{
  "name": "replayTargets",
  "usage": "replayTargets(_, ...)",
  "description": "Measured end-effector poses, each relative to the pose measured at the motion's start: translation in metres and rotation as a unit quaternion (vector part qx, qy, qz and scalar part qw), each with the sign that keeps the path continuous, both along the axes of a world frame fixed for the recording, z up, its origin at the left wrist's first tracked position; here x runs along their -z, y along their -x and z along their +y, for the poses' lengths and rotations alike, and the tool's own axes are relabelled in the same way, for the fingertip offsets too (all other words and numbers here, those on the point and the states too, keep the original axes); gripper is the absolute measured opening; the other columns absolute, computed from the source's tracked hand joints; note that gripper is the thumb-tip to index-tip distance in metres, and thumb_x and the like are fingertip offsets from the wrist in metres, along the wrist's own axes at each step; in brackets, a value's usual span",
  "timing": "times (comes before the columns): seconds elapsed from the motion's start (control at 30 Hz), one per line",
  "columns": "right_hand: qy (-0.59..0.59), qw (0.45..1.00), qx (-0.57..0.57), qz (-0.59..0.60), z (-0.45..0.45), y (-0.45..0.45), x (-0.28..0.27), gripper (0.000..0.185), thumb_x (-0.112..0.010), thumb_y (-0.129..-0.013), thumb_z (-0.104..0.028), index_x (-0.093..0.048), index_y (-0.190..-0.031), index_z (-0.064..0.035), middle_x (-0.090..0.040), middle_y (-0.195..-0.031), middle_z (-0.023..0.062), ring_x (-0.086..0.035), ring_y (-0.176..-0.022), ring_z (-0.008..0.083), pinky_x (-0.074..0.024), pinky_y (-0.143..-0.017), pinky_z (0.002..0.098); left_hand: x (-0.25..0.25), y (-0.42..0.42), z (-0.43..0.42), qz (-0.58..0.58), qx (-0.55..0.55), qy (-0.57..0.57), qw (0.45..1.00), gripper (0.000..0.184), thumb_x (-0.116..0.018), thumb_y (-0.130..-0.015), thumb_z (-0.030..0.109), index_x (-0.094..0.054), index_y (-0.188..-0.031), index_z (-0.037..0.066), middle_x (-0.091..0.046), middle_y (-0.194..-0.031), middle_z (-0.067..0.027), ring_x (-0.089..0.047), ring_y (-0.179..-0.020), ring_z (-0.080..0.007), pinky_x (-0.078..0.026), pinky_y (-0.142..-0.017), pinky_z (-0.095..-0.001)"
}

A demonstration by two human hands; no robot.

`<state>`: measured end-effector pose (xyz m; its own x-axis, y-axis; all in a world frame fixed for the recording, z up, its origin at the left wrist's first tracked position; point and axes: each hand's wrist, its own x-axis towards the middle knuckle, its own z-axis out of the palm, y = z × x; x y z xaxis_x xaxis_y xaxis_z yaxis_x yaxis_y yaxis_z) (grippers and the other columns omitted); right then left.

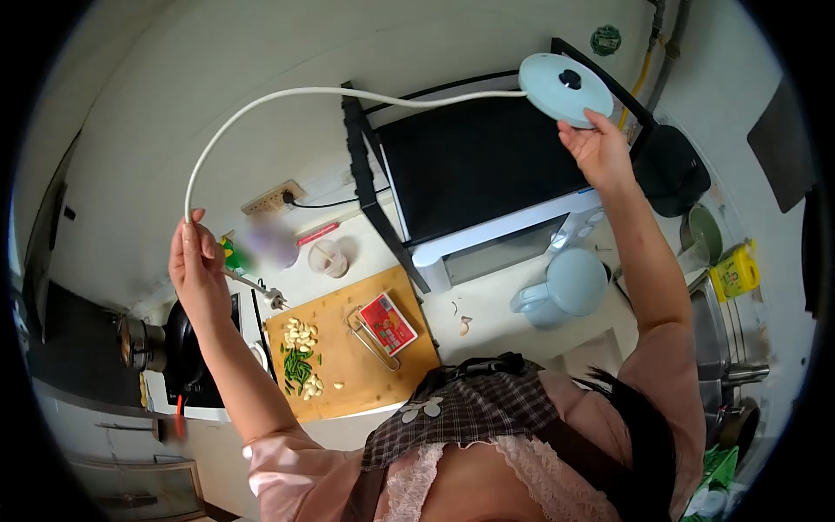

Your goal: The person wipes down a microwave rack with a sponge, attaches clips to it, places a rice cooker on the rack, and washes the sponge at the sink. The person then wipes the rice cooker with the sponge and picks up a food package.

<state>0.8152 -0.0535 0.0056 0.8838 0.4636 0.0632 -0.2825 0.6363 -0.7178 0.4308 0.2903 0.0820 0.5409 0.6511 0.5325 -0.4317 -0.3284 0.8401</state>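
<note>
My right hand [598, 150] is raised and pinches the rim of a round light-blue kettle base [546, 94] with a black connector at its middle. A white power cord [322, 90] arcs from that base across to my left hand [198, 261]. There the fingers are closed around the cord, and its plug [275, 299] hangs just past them, above the edge of the cutting board. The matching light-blue kettle [574, 285] stands on the counter below my right forearm, apart from both hands.
The wooden cutting board [417, 344] carries garlic cloves [300, 332], chopped green pieces [297, 370], a red package [388, 324] and a metal utensil [372, 341]. A power strip [272, 197] lies by the wall. A silver oven [496, 252] sits under a black rack [372, 191]. The sink [709, 326] is right.
</note>
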Motion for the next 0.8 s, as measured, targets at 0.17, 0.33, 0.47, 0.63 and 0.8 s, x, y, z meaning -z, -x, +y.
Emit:
replayTargets(0.17, 0.053, 0.997, -0.017, 0.047, -0.004, -0.004, 0.030, 0.035, -0.051, -0.087, -0.012, -0.039, -0.116, 0.0042, -0.056, -0.103, 0.0211, -0.061, -0.090, 0.0263, -0.0530, -0.073, 0.0330, -0.018, -0.056, 0.004, 0.003, -0.036, -0.077, 0.996, 0.028, -0.043, -0.096, 0.020, -0.055, -0.107, -0.002, -0.039, -0.065, 0.0040, -0.028, -0.053, -0.0021, -0.022, -0.047, -0.0176)
replayTargets(0.33, 0.101, 0.989, -0.021, 0.102, -0.017, -0.015, 0.054, 0.036, -0.054, -0.088, -0.017, -0.043, -0.114, 0.0051, -0.055, -0.108, 0.0212, -0.059, -0.094, 0.0256, -0.0516, -0.076, 0.0293, -0.017, -0.096, 0.004, -0.002, -0.039, -0.088, 0.995, 0.027, -0.041, -0.096, 0.018, -0.056, -0.106, -0.003, -0.038, -0.064, 0.0037, -0.026, -0.052, -0.0017, -0.020, -0.045, -0.0179)
replayTargets(0.47, 0.163, 0.980, -0.002, 0.111, -0.021, -0.015, 0.055, 0.040, -0.055, -0.088, -0.023, -0.045, -0.114, 0.0052, -0.055, -0.110, 0.0212, -0.060, -0.093, 0.0253, -0.0518, -0.075, 0.0295, -0.014, -0.116, 0.002, 0.018, -0.069, -0.142, 0.987, 0.028, -0.041, -0.096, 0.017, -0.055, -0.108, -0.004, -0.039, -0.065, 0.0029, -0.029, -0.055, -0.0024, -0.021, -0.047, -0.0184)
replayTargets(0.63, 0.342, 0.935, -0.070, 0.062, -0.033, -0.016, 0.041, 0.047, -0.056, -0.085, -0.038, -0.053, -0.105, 0.0050, -0.064, -0.088, 0.0159, -0.065, -0.072, 0.0200, -0.0532, -0.057, 0.0263, -0.021, -0.124, -0.001, 0.031, -0.110, -0.335, 0.935, 0.028, -0.040, -0.096, 0.014, -0.055, -0.107, -0.007, -0.042, -0.067, 0.0008, -0.033, -0.059, -0.0047, -0.023, -0.051, -0.0203)
replayTargets(0.8, 0.436, 0.891, -0.111, 0.058, -0.050, -0.028, 0.045, 0.052, -0.057, -0.081, -0.048, -0.059, -0.082, 0.0037, -0.064, -0.070, 0.0152, -0.062, -0.055, 0.0171, -0.0487, -0.043, 0.0246, -0.035, -0.132, -0.023, 0.054, -0.136, -0.502, 0.853, 0.028, -0.041, -0.095, 0.015, -0.055, -0.101, -0.008, -0.047, -0.065, -0.0030, -0.038, -0.056, -0.0086, -0.028, -0.050, -0.0215)
